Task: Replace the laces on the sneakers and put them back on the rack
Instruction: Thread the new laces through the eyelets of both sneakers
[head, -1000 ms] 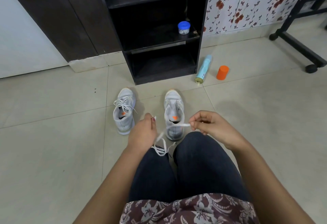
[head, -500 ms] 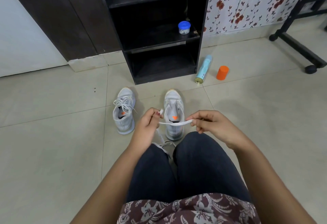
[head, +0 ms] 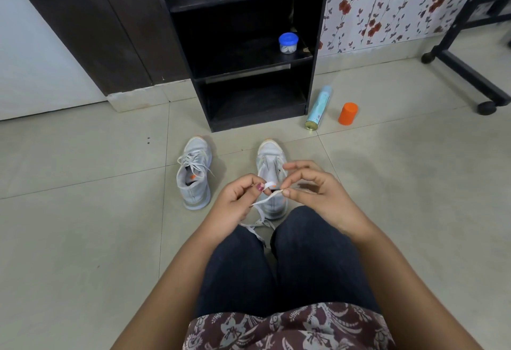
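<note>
Tiled floor is seen before the rack, where a laced sneaker and a partly hidden sneaker are set. A white lace is pinched by left grip and right grip; its tail is obscured between the knees.

Laced grey sneaker beside its mate — toes toward black rack.
</note>
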Motion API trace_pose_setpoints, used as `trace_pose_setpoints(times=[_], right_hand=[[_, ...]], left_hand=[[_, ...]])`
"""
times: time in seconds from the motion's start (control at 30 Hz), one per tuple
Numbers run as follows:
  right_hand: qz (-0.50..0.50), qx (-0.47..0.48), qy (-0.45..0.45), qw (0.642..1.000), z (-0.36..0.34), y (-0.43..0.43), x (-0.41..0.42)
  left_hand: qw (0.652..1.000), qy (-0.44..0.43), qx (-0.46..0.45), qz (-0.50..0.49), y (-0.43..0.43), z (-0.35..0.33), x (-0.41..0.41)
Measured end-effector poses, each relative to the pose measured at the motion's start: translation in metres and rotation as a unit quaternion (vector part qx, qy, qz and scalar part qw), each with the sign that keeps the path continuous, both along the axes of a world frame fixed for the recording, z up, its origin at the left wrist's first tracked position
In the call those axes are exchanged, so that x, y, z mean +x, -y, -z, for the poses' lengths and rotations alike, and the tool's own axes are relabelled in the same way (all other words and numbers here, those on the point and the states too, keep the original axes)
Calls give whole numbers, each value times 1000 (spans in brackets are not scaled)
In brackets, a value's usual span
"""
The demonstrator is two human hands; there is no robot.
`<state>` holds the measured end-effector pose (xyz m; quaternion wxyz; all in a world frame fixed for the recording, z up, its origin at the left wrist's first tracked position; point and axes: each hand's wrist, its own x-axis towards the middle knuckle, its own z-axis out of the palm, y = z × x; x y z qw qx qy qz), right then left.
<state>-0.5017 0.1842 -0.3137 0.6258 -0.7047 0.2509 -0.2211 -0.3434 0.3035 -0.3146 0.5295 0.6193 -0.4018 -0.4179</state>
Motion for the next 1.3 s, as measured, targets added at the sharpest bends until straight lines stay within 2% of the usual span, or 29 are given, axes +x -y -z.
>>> trace_pose_setpoints(times=[0.13,0.23,0.27,0.3,0.33,0.37,0.4,0.43,0.5,0.53,0.57,0.77,0.97,1.13,1.23,1.3], right_hand=[[-78,71,-31,994,-2,0,-2],[-26,115,-9,993,-2,-3,-2],[0,107,-7,994,-2,-2,-2],[15,89,-12,996,-1,-1,-2],[17,68,-21,997,-2,0,-2],[14,44,-36,998,-2,1,-2],[10,21,-54,998,-3,1,-1],[12,-1,-72,997,-4,0,0],[20,-36,-92,995,-5,-4,2],[27,-49,-93,994,-5,-6,3],[37,-53,-87,994,-6,-8,5],[63,-35,-62,995,-10,-8,9],[121,-52,-35,991,-13,-11,10],[69,8,-22,997,-13,-10,8],[85,-29,-22,996,-12,-11,7],[104,-48,-22,993,-13,-12,9]], left_hand=[[999,-37,-24,-8,-3,-1,2],[998,-48,-9,-43,-3,4,5],[999,-7,10,-47,-3,8,8],[995,78,44,-43,-2,14,11],[975,203,89,-30,-2,21,13],[939,319,124,-14,-2,26,14],[918,376,121,-8,-3,29,12],[926,366,92,-8,-2,28,8],[978,206,30,2,-1,20,-7],[993,117,21,12,1,15,-13],[997,72,15,10,2,13,-18],[990,40,-24,-130,8,10,-25],[988,8,-31,-151,10,1,-28],[987,21,-33,-156,10,-1,-24],[987,49,-29,-150,10,0,-26],[986,34,-25,-158,11,0,-28]])
